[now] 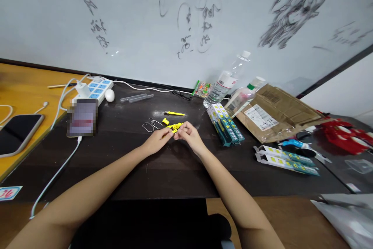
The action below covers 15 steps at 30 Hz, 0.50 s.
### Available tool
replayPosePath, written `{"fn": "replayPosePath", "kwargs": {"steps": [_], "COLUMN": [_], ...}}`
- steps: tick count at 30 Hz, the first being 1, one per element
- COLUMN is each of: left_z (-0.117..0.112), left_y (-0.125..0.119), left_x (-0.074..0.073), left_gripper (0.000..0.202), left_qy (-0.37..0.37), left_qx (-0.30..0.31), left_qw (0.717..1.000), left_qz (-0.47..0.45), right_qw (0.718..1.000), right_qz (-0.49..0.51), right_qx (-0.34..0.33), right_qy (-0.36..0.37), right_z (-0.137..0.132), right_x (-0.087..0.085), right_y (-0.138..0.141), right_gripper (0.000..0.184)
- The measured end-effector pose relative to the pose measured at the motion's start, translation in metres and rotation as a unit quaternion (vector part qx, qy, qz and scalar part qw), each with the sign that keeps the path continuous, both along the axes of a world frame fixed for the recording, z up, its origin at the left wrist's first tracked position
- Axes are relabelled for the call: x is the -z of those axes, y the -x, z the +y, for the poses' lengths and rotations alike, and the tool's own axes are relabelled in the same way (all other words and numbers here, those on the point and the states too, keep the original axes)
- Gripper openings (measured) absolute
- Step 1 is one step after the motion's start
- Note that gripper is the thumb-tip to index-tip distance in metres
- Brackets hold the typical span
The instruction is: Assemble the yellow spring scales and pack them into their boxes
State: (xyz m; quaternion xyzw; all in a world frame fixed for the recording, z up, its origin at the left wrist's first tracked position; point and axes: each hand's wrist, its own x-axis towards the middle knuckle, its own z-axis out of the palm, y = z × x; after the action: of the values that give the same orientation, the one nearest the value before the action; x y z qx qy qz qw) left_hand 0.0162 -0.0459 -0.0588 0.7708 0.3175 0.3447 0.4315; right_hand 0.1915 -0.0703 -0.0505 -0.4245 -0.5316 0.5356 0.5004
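My left hand point(159, 140) and my right hand point(189, 134) meet over the dark table point(175, 167), fingers pinched together on a small yellow plastic part point(175, 131). More small yellow pieces point(174, 126) lie just beyond the fingertips. A yellow-handled screwdriver point(174, 114) lies farther back. Clear plastic clips point(151, 124) rest to the left of the yellow pieces.
A power strip point(94, 90) with cables and a white egg-shaped object point(109, 95) sit at back left, phones point(17, 132) on the left. Green packaged tool sets point(225, 124), two water bottles point(225, 82), a cardboard parcel point(276, 113) and red parts point(346, 136) lie on the right.
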Motion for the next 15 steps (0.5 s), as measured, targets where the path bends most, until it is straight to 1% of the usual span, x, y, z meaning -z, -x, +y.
{"fn": "replayPosePath", "kwargs": {"steps": [2, 3, 6, 8, 10, 13, 15], "left_z": [0.0, 0.001, 0.005, 0.007, 0.01, 0.01, 0.01], "left_y": [-0.001, -0.001, -0.003, -0.003, -0.003, -0.001, 0.0], "left_x": [0.001, 0.002, 0.006, 0.007, 0.007, 0.004, 0.003], "left_gripper": [0.029, 0.029, 0.03, 0.031, 0.033, 0.036, 0.038], "left_qy": [0.021, 0.043, 0.148, 0.218, 0.268, 0.32, 0.337], "left_qx": [0.007, 0.013, 0.043, 0.061, 0.069, 0.067, 0.06], "left_qw": [1.0, 0.999, 0.987, 0.973, 0.959, 0.942, 0.936], "left_qz": [-0.012, -0.021, -0.038, -0.043, -0.053, -0.075, -0.085], "right_qw": [1.0, 1.0, 0.998, 0.997, 0.996, 0.995, 0.994], "right_qz": [-0.01, -0.018, -0.044, -0.057, -0.068, -0.081, -0.088], "right_qx": [-0.002, -0.005, -0.011, -0.012, -0.011, -0.006, -0.005], "right_qy": [-0.009, -0.016, -0.04, -0.049, -0.054, -0.059, -0.063], "right_z": [0.001, 0.001, 0.003, 0.005, 0.007, 0.008, 0.009], "right_x": [-0.002, -0.002, -0.001, 0.002, 0.005, 0.008, 0.009], "right_y": [-0.001, -0.002, -0.004, -0.005, -0.006, -0.008, -0.009], "right_gripper": [0.034, 0.034, 0.032, 0.031, 0.031, 0.032, 0.032]}}
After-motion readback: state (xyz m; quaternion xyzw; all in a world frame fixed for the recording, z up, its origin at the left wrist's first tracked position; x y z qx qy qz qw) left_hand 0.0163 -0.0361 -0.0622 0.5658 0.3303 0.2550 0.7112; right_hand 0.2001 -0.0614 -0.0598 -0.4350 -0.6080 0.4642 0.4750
